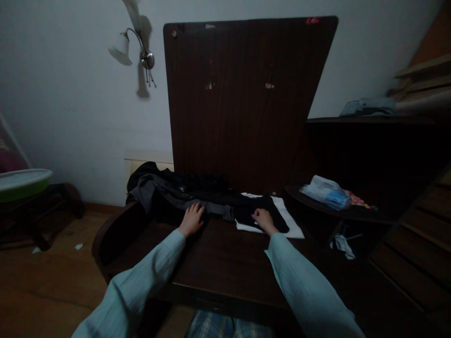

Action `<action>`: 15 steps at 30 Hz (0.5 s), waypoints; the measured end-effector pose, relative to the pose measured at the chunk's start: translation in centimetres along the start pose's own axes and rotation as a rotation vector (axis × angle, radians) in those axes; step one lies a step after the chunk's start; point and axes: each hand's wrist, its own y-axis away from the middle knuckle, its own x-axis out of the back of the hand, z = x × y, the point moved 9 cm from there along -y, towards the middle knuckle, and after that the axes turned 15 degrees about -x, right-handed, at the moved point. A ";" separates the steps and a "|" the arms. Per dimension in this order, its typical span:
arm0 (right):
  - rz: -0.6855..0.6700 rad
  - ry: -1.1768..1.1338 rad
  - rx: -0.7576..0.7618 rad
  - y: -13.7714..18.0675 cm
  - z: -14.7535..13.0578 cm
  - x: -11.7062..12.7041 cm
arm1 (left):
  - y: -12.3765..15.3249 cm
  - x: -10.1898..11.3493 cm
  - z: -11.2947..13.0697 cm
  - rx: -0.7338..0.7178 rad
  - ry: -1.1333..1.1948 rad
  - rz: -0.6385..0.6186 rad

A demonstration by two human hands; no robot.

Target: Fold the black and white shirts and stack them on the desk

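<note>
Dark clothing lies along the back of the brown desk [225,263]. My left hand [192,219] rests on the near edge of a dark grey garment [158,191], its fingers spread and pointing away from me. To the right, a black cloth [278,217] lies on top of a white sheet [295,231], which may be paper or fabric. My right hand [264,220] is over the black cloth with its fingers curled together, pinching the cloth. Black fabric [150,169] is bunched at the left end of the pile.
A tall dark wooden panel [239,103] stands behind the desk. On the right shelf lies a clear plastic bag [326,192] with something blue inside. A wall lamp [121,49] hangs at upper left. A green basin [26,185] sits on a low stand at far left.
</note>
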 end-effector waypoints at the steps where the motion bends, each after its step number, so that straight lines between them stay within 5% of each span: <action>1: 0.077 -0.030 0.009 0.3 0.2 0.2 | -0.3 -0.8 0.6 0.004 0.038 0.021; 8: 0.348 -0.615 -0.212 0.6 5.3 1.3 | -1.0 -3.3 1.5 0.082 0.289 0.167; 12: 0.224 -1.051 -0.192 -0.8 7.0 1.5 | -0.6 -3.2 0.9 0.082 0.381 0.225; 15: 0.068 -1.031 0.005 -0.7 5.5 2.9 | -0.4 -2.9 0.6 0.104 0.423 0.291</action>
